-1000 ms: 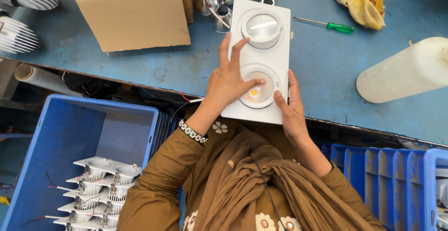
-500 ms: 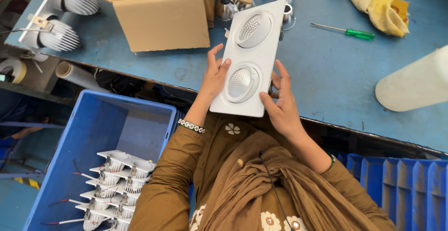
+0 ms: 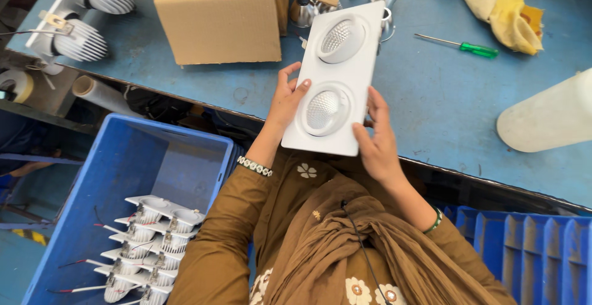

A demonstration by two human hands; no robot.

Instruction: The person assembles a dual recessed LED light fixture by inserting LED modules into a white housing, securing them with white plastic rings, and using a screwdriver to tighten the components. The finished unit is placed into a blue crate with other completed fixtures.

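A twin-lamp panel [image 3: 336, 80] sits at frame centre over the counter [image 3: 431, 95]; a cardboard box [image 3: 222, 15] upper left, a screwdriver [image 3: 459, 46] upper right, a crate [image 3: 92, 219] of fittings lower left.

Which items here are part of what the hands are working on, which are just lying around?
In hand:
- white rectangular twin-lamp panel, held by left hand and right hand

Lying about:
- green-handled screwdriver
- brown cardboard box
- yellow cloth glove
- blue plastic crate holding white lamp fittings
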